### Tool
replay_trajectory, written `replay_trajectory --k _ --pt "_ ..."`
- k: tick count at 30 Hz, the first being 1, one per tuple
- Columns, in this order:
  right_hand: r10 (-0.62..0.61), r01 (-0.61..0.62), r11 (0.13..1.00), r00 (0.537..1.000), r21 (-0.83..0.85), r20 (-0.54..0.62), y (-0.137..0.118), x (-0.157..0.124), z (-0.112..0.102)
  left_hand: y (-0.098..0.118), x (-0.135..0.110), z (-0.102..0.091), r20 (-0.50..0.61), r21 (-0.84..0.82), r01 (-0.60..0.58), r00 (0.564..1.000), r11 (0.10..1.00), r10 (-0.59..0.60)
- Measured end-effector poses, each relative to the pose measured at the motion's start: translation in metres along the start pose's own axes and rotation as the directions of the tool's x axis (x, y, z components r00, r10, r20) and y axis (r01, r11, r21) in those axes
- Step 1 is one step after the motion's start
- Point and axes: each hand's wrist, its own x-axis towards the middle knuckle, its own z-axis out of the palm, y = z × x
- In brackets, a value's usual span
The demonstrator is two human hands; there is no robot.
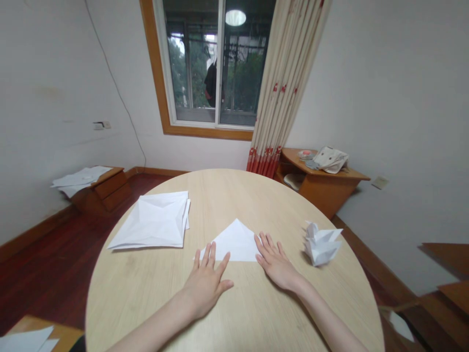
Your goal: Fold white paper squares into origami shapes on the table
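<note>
A white sheet of paper [236,244], folded into a triangle, lies flat on the round wooden table [234,313] with its point away from me. My left hand [207,281] has its fingers spread, their tips resting on the triangle's left corner and lower edge. Across from it, my right hand [274,259] lies with fingers stretched out over the right corner, which it hides. Neither hand grips anything.
A stack of creased white paper [157,220] sits at the table's left. Toward the right edge stands a folded paper piece [322,244] with pointed flaps. Beyond the table are a small cabinet [113,188] and a corner desk [322,188] holding a bag [331,159].
</note>
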Motion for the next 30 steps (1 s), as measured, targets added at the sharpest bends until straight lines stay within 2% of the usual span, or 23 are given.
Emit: replay_trajectory --k 4,8,14,21,25,30 --pt "0.018 -0.018 1.000 0.999 -0.009 -0.034 0.007 0.002 0.007 -0.001 0.000 0.004 -0.043 0.011 0.006 0.999 1.000 -0.006" --pt "0.092 -0.093 0.996 0.995 -0.013 -0.047 0.009 0.002 0.010 -0.002 0.000 0.009 -0.049 0.011 0.040 0.998 0.999 -0.040" --pt "0.114 -0.115 0.993 0.991 -0.011 -0.076 0.011 0.003 0.013 -0.005 0.000 0.016 -0.121 0.014 0.008 0.993 1.000 -0.007" --pt "0.154 -0.155 0.988 0.987 -0.008 -0.040 -0.002 -0.002 0.003 -0.001 0.001 0.011 -0.121 0.025 0.057 0.991 0.998 -0.053" --pt "0.161 -0.162 0.987 0.984 -0.004 -0.080 -0.005 -0.001 -0.001 -0.006 0.005 0.011 -0.207 0.019 0.060 0.977 0.998 -0.055" --pt "0.074 -0.067 0.997 0.980 0.044 -0.187 -0.005 0.002 0.001 -0.022 0.015 0.008 -0.349 -0.090 0.045 0.934 0.995 -0.074"
